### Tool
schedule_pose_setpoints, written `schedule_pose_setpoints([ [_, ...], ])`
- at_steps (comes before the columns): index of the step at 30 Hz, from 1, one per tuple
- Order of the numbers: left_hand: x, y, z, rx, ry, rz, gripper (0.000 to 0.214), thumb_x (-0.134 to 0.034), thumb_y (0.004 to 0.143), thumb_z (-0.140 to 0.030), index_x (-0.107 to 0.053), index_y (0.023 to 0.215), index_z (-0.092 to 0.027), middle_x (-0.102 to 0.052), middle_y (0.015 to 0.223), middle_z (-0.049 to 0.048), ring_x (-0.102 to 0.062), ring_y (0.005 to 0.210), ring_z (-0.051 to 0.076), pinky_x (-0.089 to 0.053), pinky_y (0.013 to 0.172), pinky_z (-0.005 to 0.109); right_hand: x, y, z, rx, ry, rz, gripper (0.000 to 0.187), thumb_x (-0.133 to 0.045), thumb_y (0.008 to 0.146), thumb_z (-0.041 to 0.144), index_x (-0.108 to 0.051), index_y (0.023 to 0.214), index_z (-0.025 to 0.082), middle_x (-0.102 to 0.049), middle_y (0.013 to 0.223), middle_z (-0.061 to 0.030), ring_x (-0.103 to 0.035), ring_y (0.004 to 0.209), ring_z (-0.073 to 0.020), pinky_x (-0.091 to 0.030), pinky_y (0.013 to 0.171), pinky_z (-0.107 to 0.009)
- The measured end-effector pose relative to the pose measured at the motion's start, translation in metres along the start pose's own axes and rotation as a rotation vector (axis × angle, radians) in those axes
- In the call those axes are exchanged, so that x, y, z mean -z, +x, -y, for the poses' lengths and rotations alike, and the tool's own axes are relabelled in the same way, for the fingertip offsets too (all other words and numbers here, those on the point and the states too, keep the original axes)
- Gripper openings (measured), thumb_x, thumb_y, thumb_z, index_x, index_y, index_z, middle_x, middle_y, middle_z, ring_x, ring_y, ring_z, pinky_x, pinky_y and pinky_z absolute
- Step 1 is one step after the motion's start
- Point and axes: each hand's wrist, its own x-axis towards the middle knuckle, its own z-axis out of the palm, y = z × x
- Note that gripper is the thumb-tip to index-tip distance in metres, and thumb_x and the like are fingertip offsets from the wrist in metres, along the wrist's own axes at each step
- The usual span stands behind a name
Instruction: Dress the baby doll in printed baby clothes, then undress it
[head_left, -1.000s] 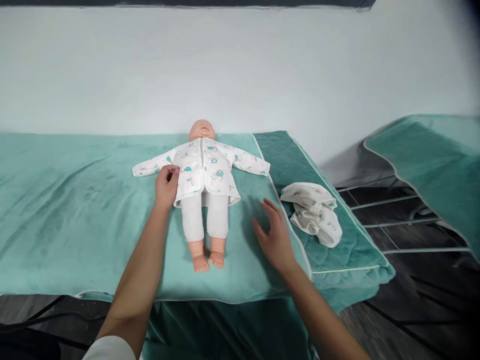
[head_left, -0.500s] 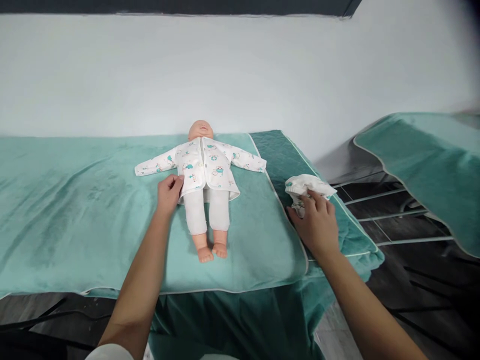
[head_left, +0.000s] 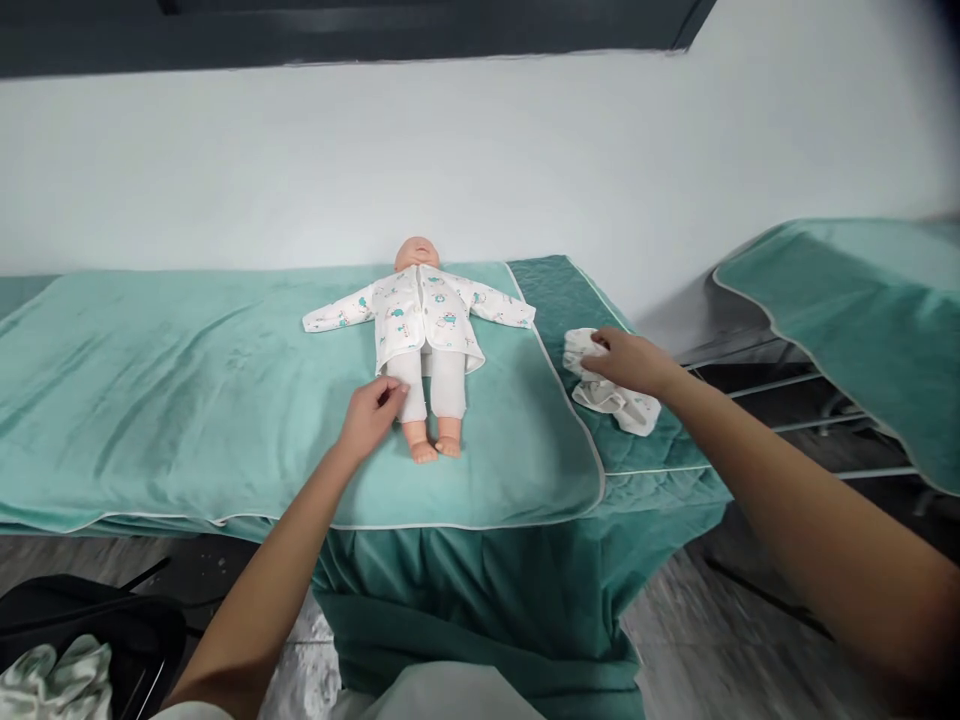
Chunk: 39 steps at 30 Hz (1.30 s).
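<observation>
A baby doll (head_left: 417,252) lies on its back on a light green blanket (head_left: 187,420), its arms spread. It wears a white jacket (head_left: 427,318) with a small print and white trousers (head_left: 448,385); its feet are bare. My left hand (head_left: 369,415) is beside the doll's leg, fingers curled with thumb and fingertips close together; whether anything is between them I cannot make out. To the right, my right hand (head_left: 634,360) pinches the upper part of a crumpled white printed baby garment (head_left: 615,400), which lies on the darker green bedspread.
The darker green bedspread (head_left: 562,590) hangs over the front edge of the bed. A bare metal frame and another green cover (head_left: 847,330) are at the right. A black chair with a pale green cloth (head_left: 56,680) stands at lower left. A white wall (head_left: 450,160) rises behind.
My left hand has shifted from the jacket's hem to the trouser leg. My right hand has moved to the garment's far end, and the garment lies more spread out. The view has tilted.
</observation>
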Motion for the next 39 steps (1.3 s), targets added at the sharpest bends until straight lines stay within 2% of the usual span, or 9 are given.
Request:
schedule_pose_setpoints([
  [3,-0.005,-0.01,-0.037,-0.072,-0.035,0.095,0.02,-0.065,0.092,-0.039,-0.07,0.094,-0.02,-0.067,0.084,0.001,-0.059,0.076,0.014,-0.046,0.073,0.027,0.026,-0.027,0.058,0.098,0.157,0.281,0.017,-0.071,0.082,0.036,-0.063,0.086,0.022,-0.064,0.084,-0.0024,-0.057,0.072,-0.0185,-0.038,0.065,-0.031],
  [5,-0.005,-0.018,-0.069,-0.191,-0.077,0.154,0.026,-0.066,0.093,-0.039,-0.069,0.113,-0.022,-0.07,0.107,0.0057,-0.066,0.096,0.018,-0.051,0.085,0.03,0.043,-0.054,0.104,0.104,0.389,0.367,0.022,-0.07,0.084,0.043,-0.061,0.081,0.023,-0.059,0.076,0.0001,-0.053,0.066,-0.0167,-0.036,0.059,-0.03],
  [9,0.0,-0.033,-0.128,-0.551,0.008,0.173,0.062,-0.075,0.087,-0.049,-0.052,0.142,-0.035,-0.048,0.151,0.0097,-0.049,0.141,0.028,-0.052,0.107,0.043,0.07,-0.106,0.184,0.136,0.908,0.453,0.028,-0.073,0.087,0.049,-0.065,0.082,0.023,-0.062,0.081,-0.0024,-0.059,0.074,-0.0176,-0.047,0.062,-0.029],
  [12,0.013,-0.038,-0.155,-0.691,0.21,0.069,0.064,-0.076,0.086,-0.048,-0.049,0.143,-0.035,-0.043,0.155,0.0101,-0.04,0.149,0.031,-0.047,0.114,0.049,0.082,-0.129,0.216,0.275,1.143,0.49,0.032,-0.07,0.091,0.053,-0.07,0.084,0.022,-0.068,0.094,-0.0061,-0.064,0.09,-0.0203,-0.055,0.074,-0.03],
  [19,0.061,-0.044,-0.192,-0.704,0.192,-0.13,0.02,-0.066,0.095,-0.038,-0.056,0.105,-0.024,-0.066,0.127,0.0083,-0.061,0.124,0.023,-0.052,0.102,0.04,0.104,-0.148,0.239,0.535,0.978,0.375,0.027,-0.083,0.071,0.021,-0.073,0.096,0.018,-0.071,0.091,-0.0046,-0.066,0.087,-0.0195,-0.056,0.078,-0.033],
  [26,0.075,-0.045,-0.215,-0.62,-0.405,-0.143,0.018,-0.063,0.093,-0.023,-0.047,0.101,-0.028,-0.071,0.095,-0.0002,-0.069,0.09,0.019,-0.053,0.082,0.035,0.134,-0.148,0.249,0.785,0.468,0.013,0.009,-0.075,0.08,0.02,-0.067,0.078,0.019,-0.064,0.085,-0.0018,-0.062,0.088,-0.0191,-0.049,0.081,-0.033],
  [31,0.095,-0.036,-0.218,-0.503,-0.522,-0.292,0.014,-0.06,0.085,-0.013,-0.059,0.092,-0.025,-0.062,0.079,-0.0018,-0.056,0.068,0.014,-0.049,0.072,0.031,0.149,-0.139,0.243,0.798,0.61,0.027,0.011,-0.072,0.082,0.017,-0.064,0.075,0.019,-0.063,0.097,-0.0037,-0.06,0.092,-0.0191,-0.049,0.08,-0.034],
  [35,0.093,-0.039,-0.225,-0.496,-0.383,-0.169,0.006,-0.066,0.088,-0.023,-0.067,0.094,-0.022,-0.066,0.081,0.0002,-0.06,0.07,0.013,-0.05,0.069,0.03,0.139,-0.144,0.247,0.699,0.807,0.147,0.009,-0.065,0.086,0.017,-0.062,0.077,0.019,-0.059,0.08,-0.0009,-0.056,0.076,-0.0149,-0.045,0.068,-0.03],
  [39,0.07,-0.05,-0.228,-0.516,-0.155,0.017,0.024,-0.078,0.083,-0.036,-0.068,0.099,-0.022,-0.07,0.094,0.0015,-0.067,0.087,0.015,-0.054,0.081,0.03,0.121,-0.15,0.257,0.659,0.923,0.156,0.015,-0.066,0.087,0.022,-0.057,0.075,0.02,-0.05,0.068,0.0021,-0.049,0.066,-0.0119,-0.04,0.06,-0.026],
])
